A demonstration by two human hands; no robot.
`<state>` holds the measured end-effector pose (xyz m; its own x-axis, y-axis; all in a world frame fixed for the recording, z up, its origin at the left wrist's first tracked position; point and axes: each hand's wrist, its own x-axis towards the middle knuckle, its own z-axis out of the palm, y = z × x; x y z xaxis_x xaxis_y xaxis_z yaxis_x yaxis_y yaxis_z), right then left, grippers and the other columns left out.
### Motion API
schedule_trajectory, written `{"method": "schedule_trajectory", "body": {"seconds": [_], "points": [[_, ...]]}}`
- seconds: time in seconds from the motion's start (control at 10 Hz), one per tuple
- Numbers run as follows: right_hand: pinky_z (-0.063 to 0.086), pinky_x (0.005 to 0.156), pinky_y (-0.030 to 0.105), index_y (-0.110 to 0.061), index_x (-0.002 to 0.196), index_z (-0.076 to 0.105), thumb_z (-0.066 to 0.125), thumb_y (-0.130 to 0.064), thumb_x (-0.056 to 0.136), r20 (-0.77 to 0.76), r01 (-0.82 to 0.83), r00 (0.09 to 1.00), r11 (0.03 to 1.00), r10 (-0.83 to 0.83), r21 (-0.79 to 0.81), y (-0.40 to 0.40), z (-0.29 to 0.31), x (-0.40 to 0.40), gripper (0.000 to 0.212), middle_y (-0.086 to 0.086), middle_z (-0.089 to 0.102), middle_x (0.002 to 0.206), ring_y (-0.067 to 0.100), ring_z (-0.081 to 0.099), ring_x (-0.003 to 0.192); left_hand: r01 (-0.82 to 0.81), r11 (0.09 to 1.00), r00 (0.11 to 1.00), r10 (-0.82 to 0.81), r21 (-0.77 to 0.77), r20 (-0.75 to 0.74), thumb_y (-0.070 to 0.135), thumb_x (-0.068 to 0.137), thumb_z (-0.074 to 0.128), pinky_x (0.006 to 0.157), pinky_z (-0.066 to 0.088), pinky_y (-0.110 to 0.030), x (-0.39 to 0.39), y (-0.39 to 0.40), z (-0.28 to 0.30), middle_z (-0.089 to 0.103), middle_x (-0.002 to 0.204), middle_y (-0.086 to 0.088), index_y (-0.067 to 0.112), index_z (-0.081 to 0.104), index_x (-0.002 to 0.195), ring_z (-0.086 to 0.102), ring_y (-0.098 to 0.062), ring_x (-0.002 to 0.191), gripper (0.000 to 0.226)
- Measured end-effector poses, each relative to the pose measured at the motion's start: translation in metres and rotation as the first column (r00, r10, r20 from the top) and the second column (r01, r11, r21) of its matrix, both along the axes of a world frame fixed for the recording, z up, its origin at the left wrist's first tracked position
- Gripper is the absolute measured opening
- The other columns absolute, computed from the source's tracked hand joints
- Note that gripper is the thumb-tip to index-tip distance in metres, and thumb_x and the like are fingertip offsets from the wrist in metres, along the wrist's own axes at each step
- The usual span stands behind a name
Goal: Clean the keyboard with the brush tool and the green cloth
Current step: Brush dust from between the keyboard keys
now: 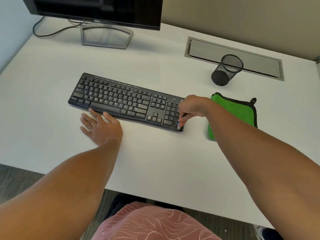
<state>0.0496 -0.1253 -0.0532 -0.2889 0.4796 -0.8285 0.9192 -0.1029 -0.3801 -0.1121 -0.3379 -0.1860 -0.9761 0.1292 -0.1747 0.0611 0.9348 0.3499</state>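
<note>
The flat black plastic keyboard point(124, 101) lies near the middle of the white desk point(155, 161); it looks light and rigid, likely to skid unless braced at its front edge. The person's left hand point(99, 126) rests there flat with fingers spread, fingertips touching the edge below the space bar. The right hand point(191, 108) pinches a thin brush tool point(180, 122), its pale tip at the keyboard's near right corner; light and slender, it is probably best held near the bristles. The folded green cloth point(233, 113), soft and limp, lies just right of the keyboard. One keyboard, one brush, one cloth, plus one black mesh cup point(226, 70)
</note>
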Motion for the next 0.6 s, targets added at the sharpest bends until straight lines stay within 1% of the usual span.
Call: {"method": "schedule_trajectory", "body": {"seconds": [0.1, 0.2, 0.3, 0.4, 0.5, 0.6], "points": [[0.059, 0.073, 0.023, 0.018, 0.104, 0.057, 0.05, 0.008, 0.088, -0.04, 0.101, 0.994, 0.994, -0.099, 0.041, 0.001, 0.0, 0.002, 0.02, 0.024, 0.073, 0.086, 0.024, 0.075, 0.08, 0.002, 1.0, 1.0, -0.002, 0.005, -0.001, 0.046, 0.104, 0.012, 0.125, -0.005, -0.047, 0.0, 0.0, 0.0, 0.001, 0.169, -0.011, 0.018, 0.004, 0.162, -0.005, -0.024, 0.156, 0.065], [0.062, 0.07, 0.03, 0.01, 0.116, 0.058, 0.055, -0.001, 0.088, -0.245, 0.294, 0.936, 0.945, -0.254, 0.145, 0.016, -0.003, -0.002, 0.03, 0.017, 0.064, 0.093, 0.029, 0.07, 0.087, 0.003, 1.0, 1.0, -0.003, 0.01, -0.001, 0.046, 0.105, 0.012, 0.125, -0.006, -0.046, 0.0, -0.001, 0.001, 0.001, 0.169, -0.011, 0.017, 0.004, 0.162, -0.006, -0.023, 0.156, 0.065], [0.047, 0.055, 0.022, -0.002, 0.111, 0.067, 0.064, -0.021, 0.091, -0.051, -0.03, 0.997, 0.939, 0.05, 0.342, 0.014, 0.009, -0.004, 0.028, 0.005, 0.055, 0.073, 0.028, 0.062, 0.083, 0.006, 1.0, 1.0, -0.006, 0.008, 0.002, 0.046, 0.105, 0.012, 0.125, -0.006, -0.046, 0.001, 0.0, 0.001, 0.0, 0.169, -0.011, 0.017, 0.003, 0.162, -0.006, -0.023, 0.156, 0.065], [0.036, 0.047, 0.016, -0.007, 0.106, 0.073, 0.059, -0.032, 0.097, 0.185, -0.508, 0.86, 0.829, 0.475, 0.234, 0.004, 0.011, -0.001, 0.03, -0.002, 0.064, 0.073, 0.015, 0.055, 0.068, 0.006, 1.0, 1.0, -0.006, 0.008, 0.001, 0.046, 0.104, 0.011, 0.125, -0.006, -0.046, 0.0, -0.001, 0.001, 0.0, 0.169, -0.011, 0.017, 0.003, 0.162, -0.006, -0.023, 0.156, 0.065], [0.053, 0.067, 0.008, 0.009, 0.096, 0.068, 0.057, 0.001, 0.092, 0.072, -0.301, 0.951, 0.954, 0.301, -0.013, 0.003, -0.001, 0.0, 0.013, 0.012, 0.075, 0.086, 0.014, 0.073, 0.077, 0.005, 1.0, 1.0, -0.005, 0.011, 0.001, 0.046, 0.104, 0.011, 0.125, -0.005, -0.047, 0.0, -0.001, 0.001, 0.0, 0.169, -0.011, 0.017, 0.004, 0.162, -0.005, -0.024, 0.156, 0.065], [0.055, 0.065, 0.016, 0.007, 0.1, 0.068, 0.063, -0.012, 0.093, 0.107, -0.408, 0.911, 0.906, 0.397, 0.114, 0.015, 0.008, -0.004, 0.021, 0.019, 0.074, 0.092, 0.019, 0.072, 0.082, 0.007, 1.0, 1.0, -0.007, 0.009, 0.001, 0.046, 0.104, 0.011, 0.125, -0.006, -0.046, 0.0, -0.001, 0.0, 0.0, 0.169, -0.011, 0.018, 0.003, 0.162, -0.006, -0.023, 0.156, 0.065]]}}
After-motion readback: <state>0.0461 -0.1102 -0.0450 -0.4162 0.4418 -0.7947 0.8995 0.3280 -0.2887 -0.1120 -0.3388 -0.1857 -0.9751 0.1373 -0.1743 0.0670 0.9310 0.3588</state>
